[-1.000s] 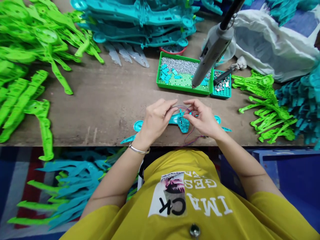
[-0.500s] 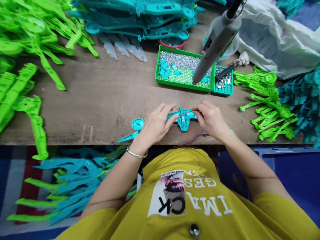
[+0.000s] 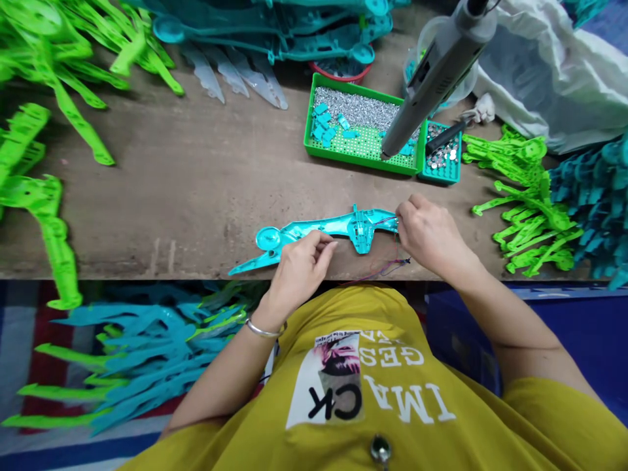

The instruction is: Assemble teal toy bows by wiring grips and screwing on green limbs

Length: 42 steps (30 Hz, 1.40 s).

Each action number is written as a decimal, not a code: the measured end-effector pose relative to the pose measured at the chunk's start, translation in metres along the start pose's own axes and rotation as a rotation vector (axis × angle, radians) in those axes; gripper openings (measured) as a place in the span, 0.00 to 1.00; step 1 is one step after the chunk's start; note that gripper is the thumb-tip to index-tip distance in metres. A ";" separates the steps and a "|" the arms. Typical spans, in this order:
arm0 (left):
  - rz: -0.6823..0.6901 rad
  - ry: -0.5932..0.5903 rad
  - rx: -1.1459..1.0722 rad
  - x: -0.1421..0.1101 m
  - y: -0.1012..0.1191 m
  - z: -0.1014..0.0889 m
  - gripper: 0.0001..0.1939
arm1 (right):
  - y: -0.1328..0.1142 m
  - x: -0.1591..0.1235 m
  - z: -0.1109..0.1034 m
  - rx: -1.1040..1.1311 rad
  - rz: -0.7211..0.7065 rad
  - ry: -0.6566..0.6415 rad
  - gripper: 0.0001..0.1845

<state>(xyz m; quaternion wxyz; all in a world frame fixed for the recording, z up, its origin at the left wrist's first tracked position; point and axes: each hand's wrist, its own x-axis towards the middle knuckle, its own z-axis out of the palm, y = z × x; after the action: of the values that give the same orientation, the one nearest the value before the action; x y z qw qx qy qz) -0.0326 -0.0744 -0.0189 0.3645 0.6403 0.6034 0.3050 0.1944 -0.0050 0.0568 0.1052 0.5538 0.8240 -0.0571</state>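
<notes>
Your bench (image 3: pixel 196 176) is brown and scuffed, and near its front edge, in front of you, lies a turquoise plastic shell (image 3: pixel 333 226) – glossy, moulded and narrow, with a round cup near its left end and a ribbed crosspiece. Thin wires (image 3: pixel 384 222), red and purplish, run from that crosspiece to the right; more of their length lies loosely curled on the wood below.

Your left hand (image 3: pixel 300 271) sits just below the shell's left arm, thumb and forefinger nearly together; you cannot tell from here whether they hold anything. Your right hand (image 3: pixel 432 232) is at the shell's right end, its fingers closed on the wires, their tips partly hidden.

The shell's long axis runs left to right, roughly along the front edge, slightly slanted – the tapered tip points left and a little towards you.

Beyond it, a perforated green plastic tray (image 3: pixel 363 163) holds grainy silver screws (image 3: pixel 358 108), and a smooth grey electric screwdriver (image 3: pixel 436 78) hangs at a slant, tip over the tray.
</notes>
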 end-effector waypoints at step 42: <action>-0.511 0.296 -1.078 0.005 0.015 0.050 0.25 | 0.020 0.014 0.049 0.408 0.024 -0.028 0.11</action>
<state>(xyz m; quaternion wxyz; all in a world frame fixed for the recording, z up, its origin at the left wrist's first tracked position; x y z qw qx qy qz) 0.0178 -0.0743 -0.0346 0.6110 0.1518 0.5429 0.5558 0.2136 0.0053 0.0058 0.0029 0.5725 0.7872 -0.2292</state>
